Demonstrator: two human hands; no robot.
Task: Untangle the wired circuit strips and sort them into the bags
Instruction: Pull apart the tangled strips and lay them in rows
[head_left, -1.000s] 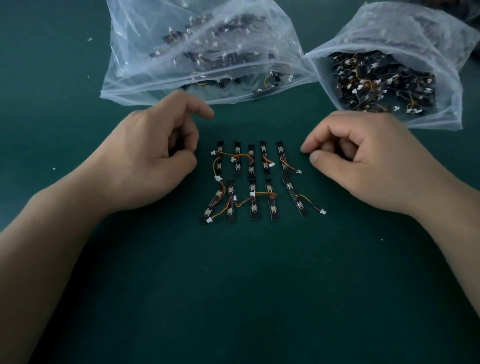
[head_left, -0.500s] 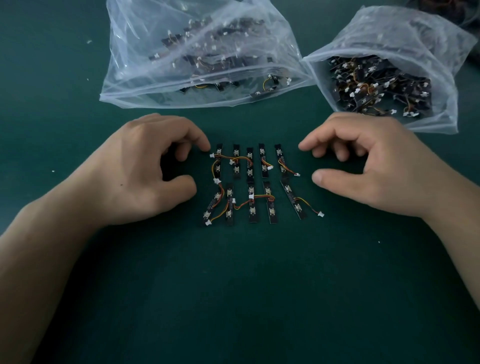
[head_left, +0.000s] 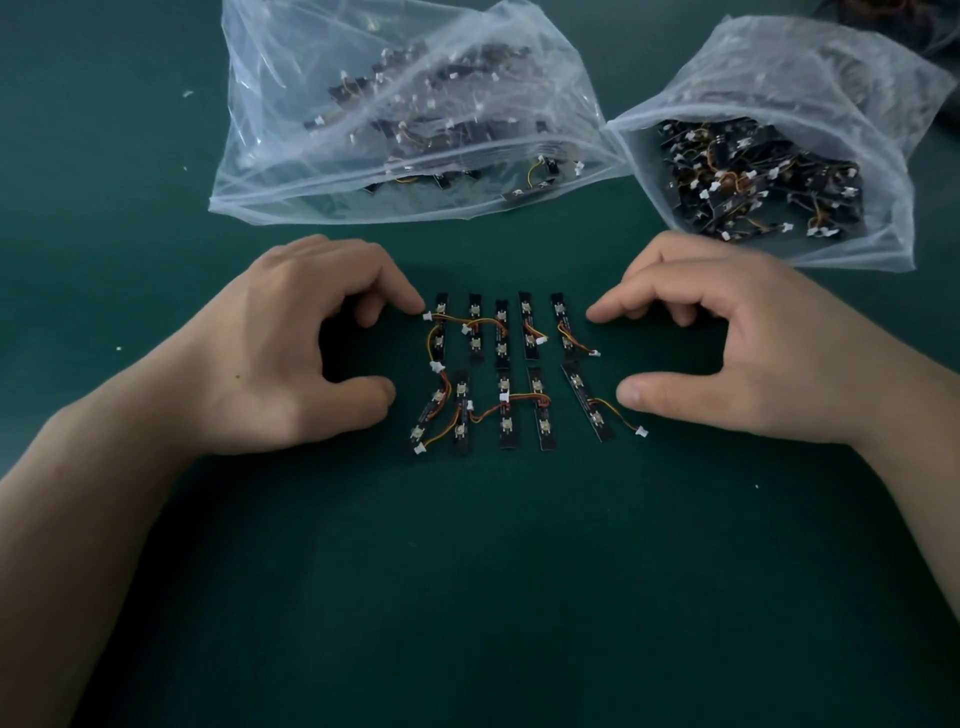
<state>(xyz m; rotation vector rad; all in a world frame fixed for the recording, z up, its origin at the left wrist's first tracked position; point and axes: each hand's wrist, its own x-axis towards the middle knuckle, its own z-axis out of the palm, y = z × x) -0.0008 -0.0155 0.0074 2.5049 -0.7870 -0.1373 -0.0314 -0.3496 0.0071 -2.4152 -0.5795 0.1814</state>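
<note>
Squarely between left hand (head_left: 280, 343) and right hand (head_left: 737, 338) lie circuit strips (head_left: 501, 335).

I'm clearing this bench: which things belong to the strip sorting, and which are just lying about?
Job: wired strips, left bag, right bag, left hand, right hand.
Lying about: white specks on the green mat; dark heap at the top right edge, mostly cut off.

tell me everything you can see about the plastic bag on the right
The bag is clear, thin, crinkled plastic, lying slumped on the green table at the far right. Its mouth gapes open toward the near left. Inside sits a tangled heap of black strips with orange and yellow wires and small white plugs. Its near edge lies just beyond the right hand; contact cannot be told.
</note>
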